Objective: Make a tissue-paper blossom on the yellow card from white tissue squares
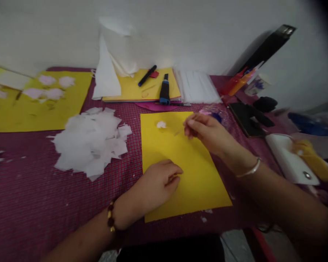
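A yellow sheet of paper (186, 167) lies in front of me, with a small crumpled white-pink paper piece (161, 124) near its top edge. My left hand (160, 182) rests over the sheet's left side, palm down. Its fingers are loosely bent, thumb and forefinger a little apart, and nothing shows between them. Over the upper right edge of the sheet, my right hand (200, 129) has its fingertips drawn together in a pinch. A faint thin pale sliver (177, 133) shows just left of those fingertips; blur hides whether they hold it.
Left of the sheet is a pile of white paper squares (89, 142). Pink paper flowers (54, 94) lie on another yellow sheet (71, 116). Behind are a cutter (164, 89), a marker pen (147, 75) and a white bundle (198, 87). A black phone (246, 118) and a white case (289, 160) lie right.
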Demonstrator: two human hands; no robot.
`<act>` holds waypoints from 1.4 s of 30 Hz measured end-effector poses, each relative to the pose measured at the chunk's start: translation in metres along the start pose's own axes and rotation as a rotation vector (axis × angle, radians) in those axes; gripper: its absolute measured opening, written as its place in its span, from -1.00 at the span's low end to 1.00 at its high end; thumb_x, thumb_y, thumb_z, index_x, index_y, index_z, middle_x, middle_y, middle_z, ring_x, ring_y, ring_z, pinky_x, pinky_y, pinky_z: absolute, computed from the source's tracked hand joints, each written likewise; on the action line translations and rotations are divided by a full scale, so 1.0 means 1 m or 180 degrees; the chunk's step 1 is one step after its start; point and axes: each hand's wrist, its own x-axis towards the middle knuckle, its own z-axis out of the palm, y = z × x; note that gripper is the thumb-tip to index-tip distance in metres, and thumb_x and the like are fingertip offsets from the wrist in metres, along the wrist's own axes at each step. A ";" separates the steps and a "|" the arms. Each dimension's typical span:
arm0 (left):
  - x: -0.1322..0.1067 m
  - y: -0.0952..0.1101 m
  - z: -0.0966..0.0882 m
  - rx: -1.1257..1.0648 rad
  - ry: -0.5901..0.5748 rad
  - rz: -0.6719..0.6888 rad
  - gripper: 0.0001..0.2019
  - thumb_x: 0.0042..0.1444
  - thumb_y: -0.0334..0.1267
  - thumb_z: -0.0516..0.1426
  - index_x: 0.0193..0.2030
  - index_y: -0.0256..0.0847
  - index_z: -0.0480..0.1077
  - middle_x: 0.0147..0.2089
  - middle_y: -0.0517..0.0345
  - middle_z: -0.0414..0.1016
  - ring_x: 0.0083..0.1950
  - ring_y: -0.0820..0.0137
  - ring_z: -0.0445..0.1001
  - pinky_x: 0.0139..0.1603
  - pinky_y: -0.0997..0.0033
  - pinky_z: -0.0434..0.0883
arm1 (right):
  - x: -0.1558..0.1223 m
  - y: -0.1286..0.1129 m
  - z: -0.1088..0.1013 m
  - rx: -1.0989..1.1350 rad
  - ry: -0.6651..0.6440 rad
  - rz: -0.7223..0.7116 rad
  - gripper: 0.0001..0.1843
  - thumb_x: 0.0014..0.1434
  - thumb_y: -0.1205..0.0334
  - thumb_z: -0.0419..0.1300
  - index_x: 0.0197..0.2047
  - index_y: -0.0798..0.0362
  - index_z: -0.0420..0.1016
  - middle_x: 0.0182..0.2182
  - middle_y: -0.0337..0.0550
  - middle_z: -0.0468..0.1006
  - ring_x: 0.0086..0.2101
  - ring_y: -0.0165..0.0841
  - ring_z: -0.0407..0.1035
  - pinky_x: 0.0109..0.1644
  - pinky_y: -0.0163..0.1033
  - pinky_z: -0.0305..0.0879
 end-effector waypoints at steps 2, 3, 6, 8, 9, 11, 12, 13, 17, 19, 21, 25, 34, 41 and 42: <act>-0.004 0.007 -0.021 0.0644 -0.0118 -0.0084 -0.81 0.21 -0.38 0.01 -0.26 -0.23 0.46 -0.30 0.07 0.50 -0.26 0.34 0.44 -0.23 0.36 0.36 | -0.010 0.020 0.001 0.0223 -0.0014 0.0220 -0.73 0.09 0.03 0.29 -0.36 0.06 0.41 -0.54 -0.27 0.46 -0.55 -0.49 0.30 -0.47 -0.34 0.23; -0.006 0.008 -0.034 0.1101 -0.0121 -0.0185 -0.78 0.23 -0.35 -0.02 -0.27 -0.22 0.46 -0.29 0.05 0.50 -0.24 0.30 0.44 -0.21 0.31 0.36 | -0.013 0.028 0.002 0.0276 -0.0021 0.0266 -0.72 0.08 0.02 0.29 -0.36 0.06 0.41 -0.54 -0.26 0.46 -0.55 -0.48 0.30 -0.46 -0.33 0.24; -0.006 0.003 -0.072 0.2498 0.0311 -0.0596 -0.80 0.22 -0.30 0.00 -0.26 -0.21 0.46 -0.25 -0.04 0.50 -0.14 0.14 0.44 -0.06 0.12 0.33 | -0.016 0.037 0.004 0.0302 -0.0003 0.0219 -0.74 0.10 0.03 0.28 -0.37 0.05 0.41 -0.52 -0.24 0.46 -0.53 -0.46 0.31 -0.44 -0.31 0.26; -0.002 -0.008 -0.091 0.3141 0.0564 -0.0805 -0.81 0.18 -0.27 0.04 -0.20 -0.20 0.47 -0.22 -0.08 0.52 -0.07 0.05 0.43 0.10 -0.04 0.23 | -0.016 0.038 0.003 0.0293 -0.0011 0.0167 -0.76 0.12 0.04 0.26 -0.36 0.04 0.40 -0.51 -0.23 0.46 -0.53 -0.45 0.31 -0.44 -0.30 0.27; 0.000 -0.016 -0.096 0.3301 0.0628 -0.0877 -0.81 0.16 -0.27 0.06 -0.17 -0.20 0.46 -0.22 -0.09 0.52 -0.05 0.02 0.43 0.16 -0.11 0.17 | -0.015 0.038 0.003 0.0305 -0.0045 0.0161 -0.77 0.12 0.05 0.26 -0.36 0.03 0.40 -0.52 -0.24 0.46 -0.53 -0.45 0.31 -0.44 -0.29 0.28; 0.005 -0.030 -0.102 0.3282 0.0685 -0.0975 -0.80 0.11 -0.28 0.09 -0.14 -0.18 0.45 -0.24 -0.05 0.53 -0.03 0.01 0.43 0.23 -0.15 0.08 | -0.016 0.039 0.002 0.0378 -0.0165 0.0136 -0.79 0.13 0.08 0.26 -0.35 0.03 0.38 -0.53 -0.26 0.45 -0.54 -0.46 0.31 -0.44 -0.30 0.29; 0.007 -0.036 -0.103 0.3196 0.0732 -0.1015 -0.81 0.10 -0.30 0.09 -0.15 -0.17 0.45 -0.27 0.00 0.52 -0.04 0.04 0.44 0.24 -0.14 0.06 | -0.016 0.040 0.001 0.0427 -0.0228 0.0121 -0.80 0.12 0.10 0.26 -0.35 0.03 0.38 -0.53 -0.27 0.45 -0.54 -0.46 0.31 -0.44 -0.30 0.29; 0.008 -0.041 -0.103 0.3093 0.0807 -0.1042 -0.84 0.08 -0.32 0.09 -0.19 -0.15 0.44 -0.32 0.07 0.50 -0.05 0.07 0.45 0.25 -0.11 0.06 | -0.016 0.040 0.002 0.0469 -0.0283 0.0112 -0.82 0.12 0.12 0.26 -0.34 0.03 0.37 -0.54 -0.28 0.44 -0.53 -0.46 0.31 -0.43 -0.30 0.30; 0.014 -0.048 -0.103 0.2933 0.1011 -0.1072 -0.89 0.08 -0.33 0.09 -0.45 -0.16 0.35 -0.49 0.20 0.38 -0.11 0.17 0.45 0.27 -0.05 0.04 | -0.018 0.041 0.003 0.0541 -0.0387 0.0097 -0.86 0.13 0.18 0.24 -0.34 0.03 0.35 -0.53 -0.29 0.43 -0.52 -0.46 0.31 -0.42 -0.30 0.31; 0.015 -0.047 -0.103 0.3008 0.0836 -0.1078 -0.86 0.11 -0.30 0.07 -0.47 -0.18 0.36 -0.45 0.15 0.41 -0.13 0.16 0.45 0.28 -0.13 -0.01 | -0.018 0.040 0.003 0.0540 -0.0381 0.0097 -0.86 0.13 0.18 0.23 -0.34 0.03 0.35 -0.52 -0.29 0.43 -0.52 -0.46 0.31 -0.42 -0.30 0.31; 0.016 -0.045 -0.103 0.3120 0.0647 -0.1063 -0.88 0.09 -0.31 0.08 -0.42 -0.19 0.40 -0.39 0.10 0.44 -0.13 0.14 0.45 0.28 -0.21 -0.04 | -0.018 0.041 0.003 0.0520 -0.0362 0.0088 -0.86 0.14 0.18 0.22 -0.34 0.03 0.35 -0.52 -0.28 0.43 -0.51 -0.46 0.31 -0.41 -0.30 0.31; 0.018 -0.038 -0.100 0.3324 0.0513 -0.0813 -0.86 0.08 -0.40 0.06 -0.41 -0.17 0.42 -0.39 0.16 0.40 -0.06 0.17 0.42 0.30 -0.22 -0.07 | -0.018 0.042 0.004 0.0479 -0.0346 0.0046 -0.87 0.15 0.19 0.22 -0.34 0.04 0.35 -0.52 -0.29 0.42 -0.51 -0.47 0.31 -0.41 -0.31 0.30; 0.018 0.000 -0.099 0.1841 0.1762 -0.0928 -0.86 0.07 -0.24 0.15 -0.46 -0.18 0.46 -0.31 0.16 0.47 -0.12 0.27 0.41 0.16 0.07 0.25 | -0.018 0.044 0.005 0.0508 -0.0235 -0.0121 -0.89 0.16 0.19 0.20 -0.31 0.04 0.38 -0.55 -0.31 0.43 -0.56 -0.49 0.29 -0.45 -0.33 0.28; 0.022 0.017 -0.041 -0.2514 0.1506 -0.1588 -0.93 -0.09 -0.27 0.28 -0.44 -0.15 0.49 -0.43 0.21 0.53 -0.36 0.42 0.48 -0.25 0.39 0.44 | -0.042 0.011 0.011 0.0863 -0.0336 0.0007 -0.86 0.14 0.20 0.23 -0.25 0.06 0.40 -0.31 -0.21 0.51 -0.34 -0.46 0.39 -0.21 -0.30 0.36; 0.025 0.015 -0.033 -0.2673 0.1409 -0.1595 -0.93 -0.10 -0.29 0.28 -0.44 -0.16 0.49 -0.44 0.21 0.53 -0.37 0.43 0.47 -0.26 0.40 0.44 | -0.046 0.007 0.012 0.0938 -0.0422 0.0037 -0.86 0.13 0.21 0.24 -0.26 0.06 0.40 -0.33 -0.22 0.48 -0.33 -0.45 0.38 -0.19 -0.30 0.35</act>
